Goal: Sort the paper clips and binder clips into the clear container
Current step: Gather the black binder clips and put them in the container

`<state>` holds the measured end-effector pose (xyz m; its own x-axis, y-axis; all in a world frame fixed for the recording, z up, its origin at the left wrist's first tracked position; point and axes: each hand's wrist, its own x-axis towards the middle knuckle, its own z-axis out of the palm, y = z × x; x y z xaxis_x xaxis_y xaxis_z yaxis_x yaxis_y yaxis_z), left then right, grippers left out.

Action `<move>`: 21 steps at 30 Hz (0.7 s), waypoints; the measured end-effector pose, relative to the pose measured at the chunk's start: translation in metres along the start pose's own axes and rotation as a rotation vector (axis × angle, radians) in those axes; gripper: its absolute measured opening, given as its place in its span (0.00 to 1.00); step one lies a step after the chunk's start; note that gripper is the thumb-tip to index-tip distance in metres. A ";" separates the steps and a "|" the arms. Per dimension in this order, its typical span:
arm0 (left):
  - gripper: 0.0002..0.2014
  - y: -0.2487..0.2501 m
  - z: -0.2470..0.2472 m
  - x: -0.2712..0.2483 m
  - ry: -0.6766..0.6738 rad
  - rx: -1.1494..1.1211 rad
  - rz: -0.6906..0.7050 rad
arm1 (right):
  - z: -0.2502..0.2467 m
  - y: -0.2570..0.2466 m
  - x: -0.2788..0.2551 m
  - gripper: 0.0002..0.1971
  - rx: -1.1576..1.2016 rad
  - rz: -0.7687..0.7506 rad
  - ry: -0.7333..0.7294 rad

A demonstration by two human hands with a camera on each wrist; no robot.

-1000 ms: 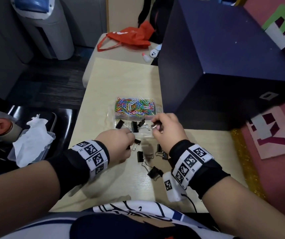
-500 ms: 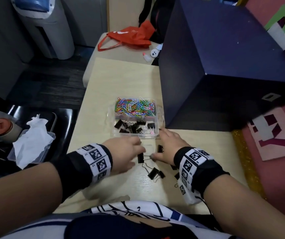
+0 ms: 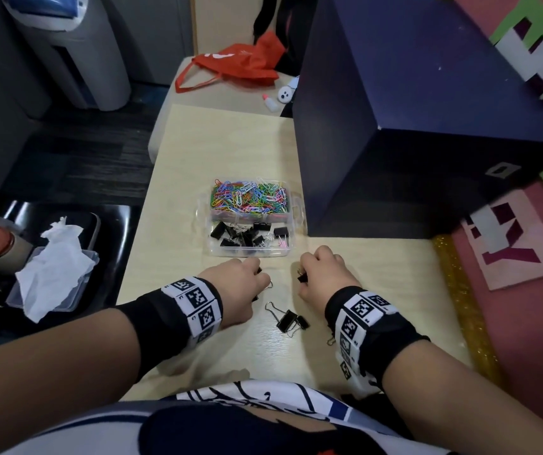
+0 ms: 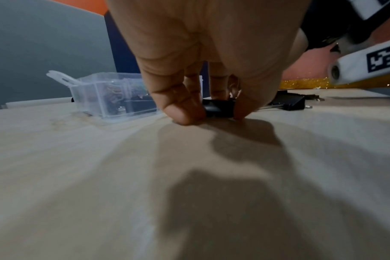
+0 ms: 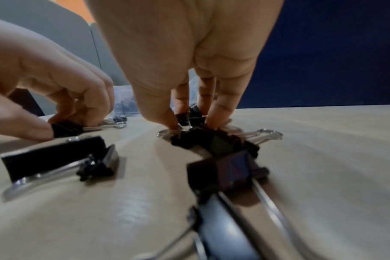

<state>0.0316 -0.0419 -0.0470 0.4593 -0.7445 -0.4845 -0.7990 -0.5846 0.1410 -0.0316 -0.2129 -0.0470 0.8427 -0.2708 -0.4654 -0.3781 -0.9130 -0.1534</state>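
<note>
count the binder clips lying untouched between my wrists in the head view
2: a larger binder clip and a smaller one touching its right side, both nearer the camera than the right hand. More lie partly hidden under that hand.

A pale wood table (image 3: 230, 152) fills the centre; a large navy box (image 3: 411, 119) stands at upper right, dark floor (image 3: 76, 159) at left, pink mat (image 3: 542, 323) at right.

Place: an office or workroom corner
Upper left of the frame: grey water dispenser (image 3: 76, 50), dark carpet floor (image 3: 76, 159)
Centre: pale table (image 3: 230, 152) with stationery clips
Right: pink letter mats (image 3: 519, 251)
</note>
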 end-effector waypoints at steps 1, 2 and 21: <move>0.16 0.000 0.001 -0.001 -0.002 -0.022 -0.015 | 0.000 0.000 0.000 0.13 0.004 0.009 -0.001; 0.16 0.000 0.002 -0.002 0.001 -0.041 -0.023 | -0.001 -0.001 -0.001 0.14 0.009 0.013 0.001; 0.17 -0.057 -0.036 -0.017 0.418 -0.033 -0.281 | -0.036 -0.040 -0.002 0.24 0.210 -0.309 0.176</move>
<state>0.0828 -0.0075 -0.0154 0.7766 -0.6181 -0.1216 -0.6123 -0.7861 0.0853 -0.0039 -0.1868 -0.0086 0.9745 -0.0583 -0.2166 -0.1518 -0.8824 -0.4454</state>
